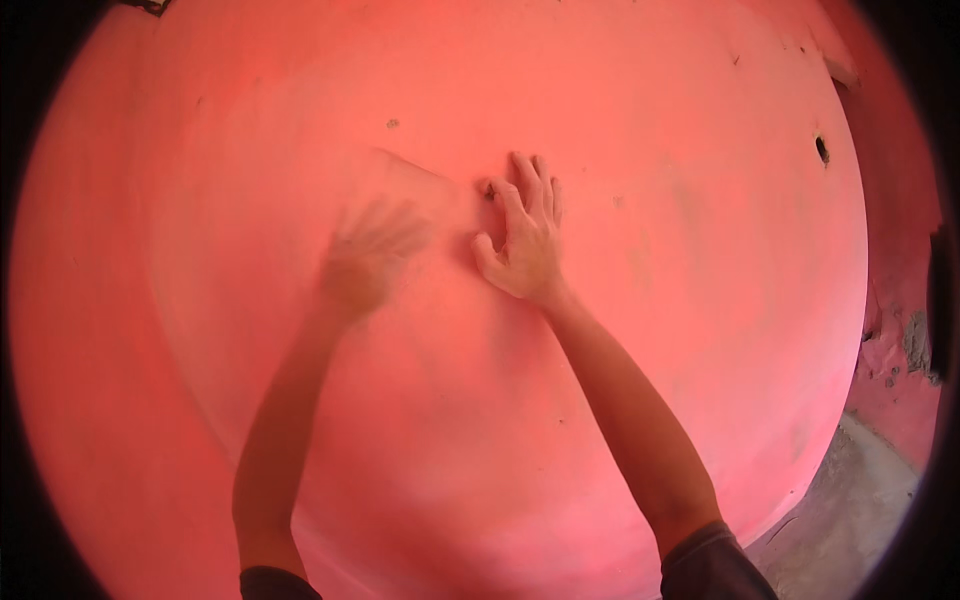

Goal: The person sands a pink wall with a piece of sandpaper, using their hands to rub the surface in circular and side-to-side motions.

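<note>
A pink painted wall [450,390] fills most of the view before me. My right hand [529,240] rests against it with the fingers apart and the index finger bent. That fingertip is at a small dark hole or nail [490,193]; I cannot tell which it is. To the left, my left hand [371,259] is blurred by motion. Its fingers look spread, and nothing shows in it. Whether it touches the wall is unclear. A thin slanting ridge or crack [409,162] runs across the wall just above and between the hands.
Above the hands is a small chipped spot [393,124]. A dark hole [822,149] pierces the wall near its right edge. Beyond that edge, broken plaster [915,341] shows grey on another pink surface. Grey concrete floor [840,510] lies at lower right.
</note>
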A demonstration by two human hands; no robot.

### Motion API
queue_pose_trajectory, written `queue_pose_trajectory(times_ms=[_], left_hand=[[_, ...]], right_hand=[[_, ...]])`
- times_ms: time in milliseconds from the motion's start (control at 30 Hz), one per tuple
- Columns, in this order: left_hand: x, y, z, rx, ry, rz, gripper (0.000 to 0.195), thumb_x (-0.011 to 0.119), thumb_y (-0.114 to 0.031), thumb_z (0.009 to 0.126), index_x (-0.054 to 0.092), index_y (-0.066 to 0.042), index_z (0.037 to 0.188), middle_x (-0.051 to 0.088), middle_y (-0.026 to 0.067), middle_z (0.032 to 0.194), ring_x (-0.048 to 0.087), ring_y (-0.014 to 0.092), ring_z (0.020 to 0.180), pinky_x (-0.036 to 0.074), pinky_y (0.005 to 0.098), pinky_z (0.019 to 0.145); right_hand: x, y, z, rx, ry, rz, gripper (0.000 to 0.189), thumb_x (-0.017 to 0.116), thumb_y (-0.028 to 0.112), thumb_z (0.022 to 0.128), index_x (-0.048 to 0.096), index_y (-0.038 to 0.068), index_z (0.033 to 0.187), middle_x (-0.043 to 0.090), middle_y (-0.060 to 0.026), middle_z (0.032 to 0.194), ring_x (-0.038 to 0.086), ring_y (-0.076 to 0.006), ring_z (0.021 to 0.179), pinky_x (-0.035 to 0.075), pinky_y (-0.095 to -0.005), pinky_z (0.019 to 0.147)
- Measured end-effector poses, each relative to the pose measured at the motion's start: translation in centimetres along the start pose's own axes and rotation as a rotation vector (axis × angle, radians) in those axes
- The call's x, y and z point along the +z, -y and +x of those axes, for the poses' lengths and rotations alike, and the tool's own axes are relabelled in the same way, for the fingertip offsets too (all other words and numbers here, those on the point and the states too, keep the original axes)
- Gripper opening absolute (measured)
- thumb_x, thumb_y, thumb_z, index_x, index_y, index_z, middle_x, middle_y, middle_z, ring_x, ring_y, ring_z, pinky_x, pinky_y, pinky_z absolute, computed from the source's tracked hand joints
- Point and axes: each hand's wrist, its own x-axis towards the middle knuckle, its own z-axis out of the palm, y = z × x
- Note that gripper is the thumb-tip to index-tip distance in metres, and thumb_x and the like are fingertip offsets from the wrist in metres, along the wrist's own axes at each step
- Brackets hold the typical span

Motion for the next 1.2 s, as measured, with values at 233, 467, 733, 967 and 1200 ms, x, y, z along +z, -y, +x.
queue_pose_trajectory(times_ms=[233, 467, 733, 967, 1200], left_hand=[[0.6, 10.6, 1.9, -0.749, -0.302, 0.143, 0.041, 0.038, -0.025, 0.106, 0.056, -0.015, 0.142, 0.046, 0.0085, 0.154, 0.034, 0.035, 0.146, 0.017, 0.0629, 0.118], [3.1, 1.1, 3.1, -0.267, -0.360, -0.121, 0.036, 0.046, -0.015, 0.100, 0.066, -0.020, 0.129, 0.050, 0.0084, 0.151, 0.036, 0.037, 0.145, 0.015, 0.0665, 0.118], [-0.2, -9.1, -26.2, -0.312, 0.039, -0.097, 0.030, 0.054, -0.017, 0.098, 0.074, -0.017, 0.120, 0.060, 0.0088, 0.142, 0.046, 0.036, 0.140, 0.020, 0.0615, 0.119], [-0.7, -3.7, -21.9, -1.042, -0.258, -0.047, 0.040, 0.040, -0.025, 0.106, 0.064, -0.010, 0.134, 0.040, 0.0148, 0.158, 0.026, 0.037, 0.150, 0.006, 0.0590, 0.121], [-0.4, -17.2, -21.2, -0.189, -0.061, -0.068, 0.038, 0.042, -0.024, 0.105, 0.064, -0.018, 0.135, 0.051, 0.0043, 0.152, 0.040, 0.029, 0.145, 0.019, 0.0610, 0.119]], right_hand=[[0.4, 0.9, -0.3, 0.043, 0.069, 0.052, 0.047, 0.060, 0.012, 0.072, 0.058, 0.003, 0.118, 0.033, -0.0286, 0.151, 0.022, -0.0523, 0.145, 0.017, -0.0662, 0.117], [0.8, -0.1, 0.2, 0.059, 0.004, 0.071, 0.044, 0.061, 0.012, 0.074, 0.058, 0.003, 0.117, 0.033, -0.0290, 0.151, 0.023, -0.0517, 0.144, 0.017, -0.0650, 0.117], [1.3, 3.1, 0.5, 0.128, 0.147, 0.067, 0.048, 0.063, 0.013, 0.073, 0.059, 0.005, 0.120, 0.033, -0.0288, 0.150, 0.022, -0.0516, 0.145, 0.018, -0.0626, 0.118], [2.2, 4.3, -1.9, 0.025, 0.036, 0.034, 0.051, 0.060, 0.011, 0.071, 0.056, 0.005, 0.121, 0.031, -0.0314, 0.151, 0.021, -0.0527, 0.145, 0.016, -0.0640, 0.118], [1.1, 4.9, -0.4, 0.023, 0.061, 0.049, 0.050, 0.059, 0.010, 0.070, 0.056, 0.005, 0.119, 0.032, -0.0292, 0.150, 0.023, -0.0513, 0.143, 0.019, -0.0601, 0.117]])
